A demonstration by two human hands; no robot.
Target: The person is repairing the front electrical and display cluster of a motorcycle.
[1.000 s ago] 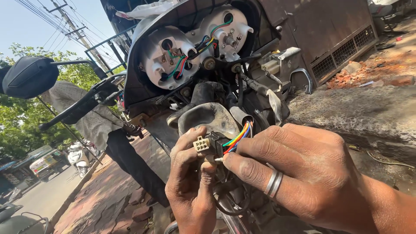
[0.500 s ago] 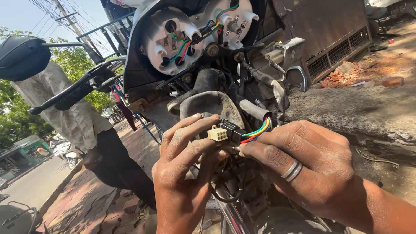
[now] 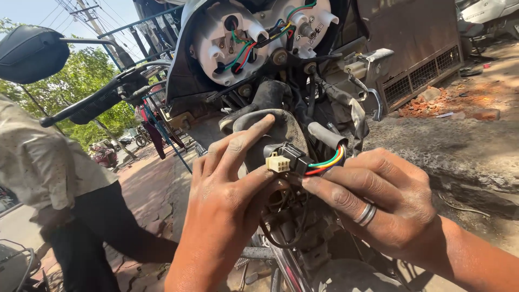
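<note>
A small white plug connector [image 3: 278,162] with a black sleeve and a bundle of coloured wires [image 3: 327,162] sits between my two hands. My right hand [image 3: 378,203], a ring on one finger, pinches the black part and wires from the right. My left hand [image 3: 227,200] comes up from below, fingers spread, thumb and forefinger touching just beside the white plug. Behind them is the opened front of a motorcycle, with the white back of the instrument cluster [image 3: 254,38] and its wiring exposed.
The handlebar with black grip [image 3: 92,105] and a mirror [image 3: 30,54] reach out to the left. Another person in a pale shirt and dark trousers [image 3: 48,178] bends at the left. Rubble and a metal grille [image 3: 421,75] lie to the right.
The connector and both hands have shifted right and slightly down in view. My left fingers have spread and now rest beside the plug. The person at the left has come closer.
</note>
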